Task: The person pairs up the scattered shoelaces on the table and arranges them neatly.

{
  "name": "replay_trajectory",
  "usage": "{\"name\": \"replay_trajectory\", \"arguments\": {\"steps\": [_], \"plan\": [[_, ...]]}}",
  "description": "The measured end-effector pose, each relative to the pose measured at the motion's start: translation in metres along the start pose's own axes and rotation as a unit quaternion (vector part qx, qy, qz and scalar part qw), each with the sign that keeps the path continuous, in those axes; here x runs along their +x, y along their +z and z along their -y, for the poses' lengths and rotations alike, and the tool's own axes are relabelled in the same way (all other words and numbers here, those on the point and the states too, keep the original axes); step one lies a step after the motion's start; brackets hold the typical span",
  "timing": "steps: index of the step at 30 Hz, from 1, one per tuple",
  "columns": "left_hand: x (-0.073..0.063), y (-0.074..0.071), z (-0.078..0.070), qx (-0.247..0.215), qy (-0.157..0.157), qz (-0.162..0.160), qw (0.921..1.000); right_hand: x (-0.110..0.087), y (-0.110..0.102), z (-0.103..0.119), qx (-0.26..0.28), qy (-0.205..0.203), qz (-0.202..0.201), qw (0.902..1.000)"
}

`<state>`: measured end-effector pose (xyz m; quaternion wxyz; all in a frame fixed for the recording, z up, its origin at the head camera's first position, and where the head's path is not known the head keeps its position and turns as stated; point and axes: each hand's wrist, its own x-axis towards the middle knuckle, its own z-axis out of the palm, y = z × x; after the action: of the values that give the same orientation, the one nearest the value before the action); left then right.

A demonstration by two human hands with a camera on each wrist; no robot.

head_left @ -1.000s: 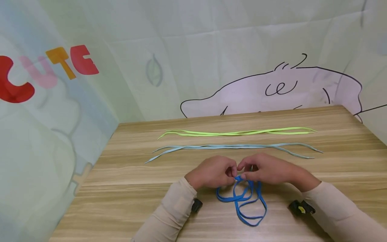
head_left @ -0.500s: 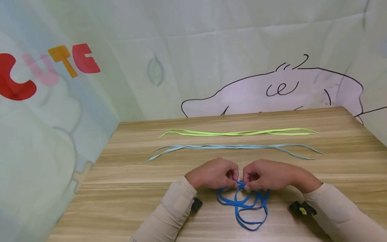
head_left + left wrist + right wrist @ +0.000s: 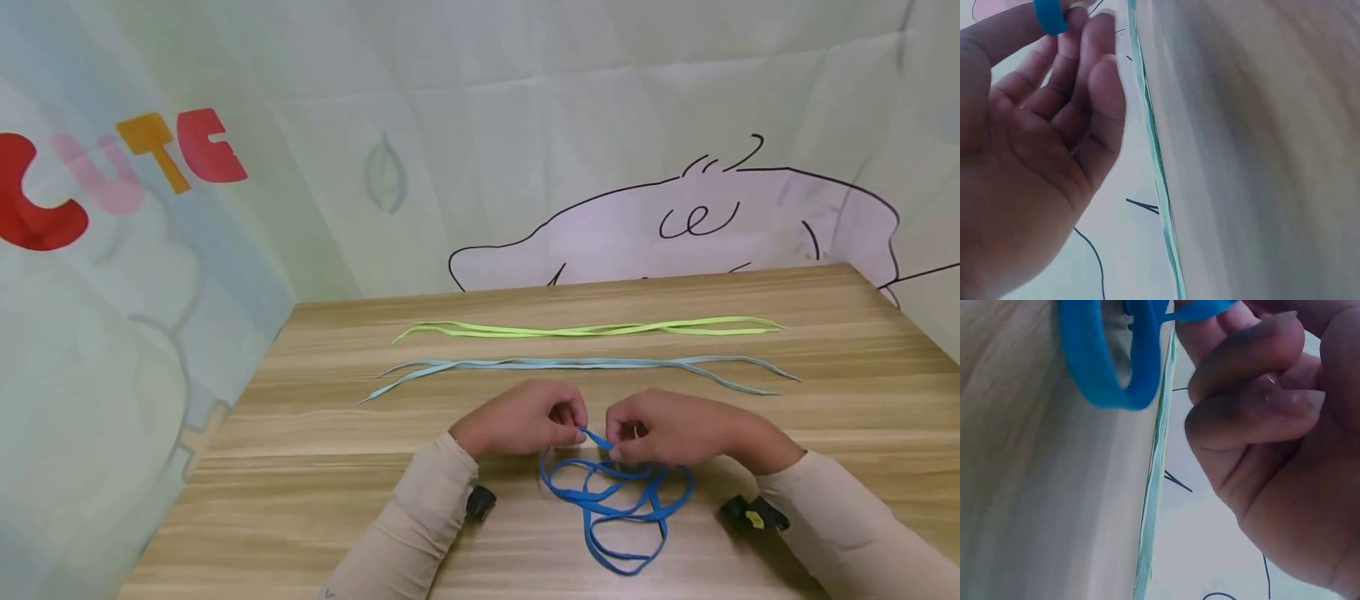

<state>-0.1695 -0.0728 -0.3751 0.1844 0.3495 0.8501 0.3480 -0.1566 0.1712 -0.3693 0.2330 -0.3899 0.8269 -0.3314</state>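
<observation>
A dark blue shoelace (image 3: 626,517) lies in loose loops on the wooden table near its front middle. My left hand (image 3: 528,421) pinches one part of the lace between thumb and index finger, a little above the loops. Just to the right, my right hand (image 3: 671,429) pinches the same lace, so a short stretch runs slanting between the two hands. In the left wrist view a bit of blue lace (image 3: 1051,16) shows at the thumb. The right wrist view has a blue loop (image 3: 1110,394) hanging beside the curled fingers.
Beyond the hands, light blue laces (image 3: 562,363) lie stretched out across the table (image 3: 315,467). Farther back, yellow-green laces (image 3: 555,332) run parallel to them. A printed cloth (image 3: 360,100) stands behind the table's back edge and at its left side.
The hands have drawn slightly apart, the left moving a little up and left, with the lace between them now showing. Lace loops have spread to the right under the right hand.
</observation>
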Motion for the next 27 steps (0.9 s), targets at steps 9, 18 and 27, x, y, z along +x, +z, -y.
{"name": "replay_trajectory", "arguments": {"steps": [9, 18, 27], "plan": [[0.000, -0.003, 0.006, -0.074, -0.001, -0.040, 0.9964, 0.003, 0.000, -0.001, 0.016, 0.029, -0.098, 0.9946], [0.001, -0.010, 0.008, -0.120, 0.004, -0.041, 0.9919, 0.006, -0.002, -0.004, 0.017, 0.016, -0.180, 0.9834], [0.000, -0.012, 0.010, -0.131, -0.008, -0.055, 0.9898, 0.007, -0.004, -0.006, -0.007, 0.005, -0.219, 0.9757]]}}
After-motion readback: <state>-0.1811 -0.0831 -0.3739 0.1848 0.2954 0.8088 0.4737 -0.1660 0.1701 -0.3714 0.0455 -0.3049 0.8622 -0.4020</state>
